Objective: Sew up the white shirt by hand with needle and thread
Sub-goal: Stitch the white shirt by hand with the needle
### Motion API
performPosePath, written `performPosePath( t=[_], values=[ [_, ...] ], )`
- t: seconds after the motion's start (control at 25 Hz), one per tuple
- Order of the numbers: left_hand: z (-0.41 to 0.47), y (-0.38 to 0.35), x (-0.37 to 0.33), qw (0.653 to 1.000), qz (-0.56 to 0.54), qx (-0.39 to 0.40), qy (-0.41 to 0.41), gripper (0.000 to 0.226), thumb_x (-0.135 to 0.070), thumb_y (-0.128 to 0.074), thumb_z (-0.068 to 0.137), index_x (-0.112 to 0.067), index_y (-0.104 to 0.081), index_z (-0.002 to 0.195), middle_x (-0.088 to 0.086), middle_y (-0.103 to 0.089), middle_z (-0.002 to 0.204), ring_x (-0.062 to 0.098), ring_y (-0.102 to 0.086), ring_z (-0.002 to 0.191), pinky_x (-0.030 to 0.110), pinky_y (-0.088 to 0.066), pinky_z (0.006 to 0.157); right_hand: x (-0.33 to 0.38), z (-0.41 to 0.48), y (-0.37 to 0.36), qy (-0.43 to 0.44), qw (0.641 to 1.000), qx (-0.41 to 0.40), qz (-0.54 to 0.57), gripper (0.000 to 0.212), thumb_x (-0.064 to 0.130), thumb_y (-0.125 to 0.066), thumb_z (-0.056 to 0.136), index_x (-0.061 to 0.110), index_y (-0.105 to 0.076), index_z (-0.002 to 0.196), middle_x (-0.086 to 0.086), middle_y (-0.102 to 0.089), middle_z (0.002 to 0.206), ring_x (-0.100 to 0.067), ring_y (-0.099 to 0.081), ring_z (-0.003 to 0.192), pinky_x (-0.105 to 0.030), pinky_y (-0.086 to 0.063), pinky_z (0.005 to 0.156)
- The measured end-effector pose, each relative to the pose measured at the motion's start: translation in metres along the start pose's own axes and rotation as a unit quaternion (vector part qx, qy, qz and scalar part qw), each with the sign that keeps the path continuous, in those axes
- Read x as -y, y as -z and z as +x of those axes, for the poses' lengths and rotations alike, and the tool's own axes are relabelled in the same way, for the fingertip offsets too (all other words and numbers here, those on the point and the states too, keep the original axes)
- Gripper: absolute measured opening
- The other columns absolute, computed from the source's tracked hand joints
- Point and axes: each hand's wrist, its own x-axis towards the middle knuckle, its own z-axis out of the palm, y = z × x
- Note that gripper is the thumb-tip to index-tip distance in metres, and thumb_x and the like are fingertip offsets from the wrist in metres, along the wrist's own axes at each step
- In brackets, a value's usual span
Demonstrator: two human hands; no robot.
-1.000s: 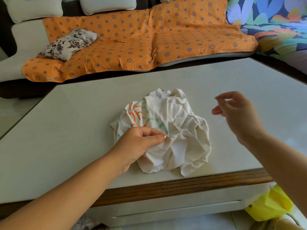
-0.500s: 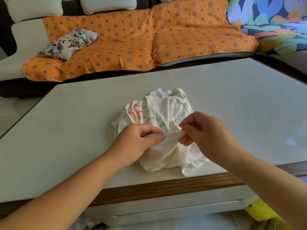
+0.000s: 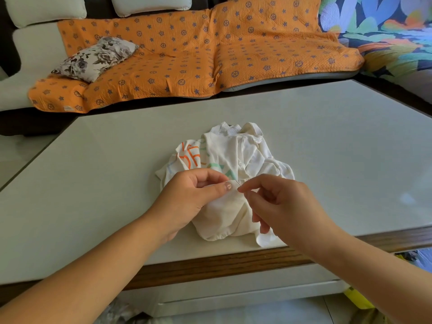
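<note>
Just below the middle of the frame, the crumpled white shirt (image 3: 236, 157) lies on the pale table (image 3: 93, 183), near its front edge. The left hand (image 3: 187, 195) pinches a small fold of the cloth between thumb and forefinger. The right hand (image 3: 280, 202) pinches the needle (image 3: 236, 183) at its fingertips, right against that fold. The thread is too fine to make out. A stitch looks about to go in — it should go best with the fold held taut, the needle entering close beside the left thumb yet clear of it, taking only a small bite. Orange and green printed letters (image 3: 190, 157) show on the shirt — folded over, not readable.
</note>
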Motion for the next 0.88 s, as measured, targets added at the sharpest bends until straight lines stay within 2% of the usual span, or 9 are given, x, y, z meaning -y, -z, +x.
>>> performPosePath(
  t=[0.4,0.6,0.76,0.88],
  values=[
    [-0.0021,0.0008,0.0001,1.0,-0.004,0.004,-0.011,0.007,-0.026,-0.073,0.081,-0.031,-0.076,0.078,-0.005,-0.075,0.086,0.007,-0.066,0.086,0.027,-0.043,0.082,-0.0004,0.0058,-0.0034,-0.023,1.0,0.012,0.009,0.022,0.017,-0.055,0.092,0.03,-0.072,0.098,0.006,-0.062,0.051,-0.007,-0.057,0.042,-0.009,-0.042,0.049],
    [-0.0026,0.0007,0.0009,1.0,0.015,0.005,-0.027,0.005,-0.023,-0.073,0.082,-0.027,-0.077,0.083,-0.003,-0.076,0.089,0.011,-0.07,0.09,0.028,-0.049,0.085,-0.0015,0.006,-0.0051,-0.021,1.0,0.008,0.003,0.019,0.018,-0.057,0.094,0.03,-0.071,0.096,0.004,-0.064,0.054,-0.006,-0.058,0.042,-0.01,-0.042,0.047],
    [-0.0056,-0.0035,-0.0011,0.996,0.075,0.001,-0.055,0.005,-0.024,-0.073,0.083,-0.025,-0.077,0.086,-0.01,-0.076,0.09,0.001,-0.068,0.09,0.016,-0.052,0.083,-0.0004,0.0085,-0.0085,-0.031,0.999,0.001,0.02,0.012,0.023,-0.056,0.097,0.026,-0.065,0.088,0.003,-0.068,0.059,-0.007,-0.061,0.044,-0.017,-0.047,0.046],
    [-0.0061,-0.0072,0.0005,0.995,0.082,-0.022,-0.061,0.005,-0.027,-0.073,0.083,-0.027,-0.076,0.087,-0.012,-0.075,0.089,0.0,-0.067,0.089,0.015,-0.051,0.079,0.0017,0.0103,-0.0091,-0.04,0.998,-0.002,0.058,0.011,0.02,-0.055,0.098,0.019,-0.061,0.088,0.0,-0.069,0.062,-0.014,-0.064,0.048,-0.021,-0.05,0.046]
  ],
)
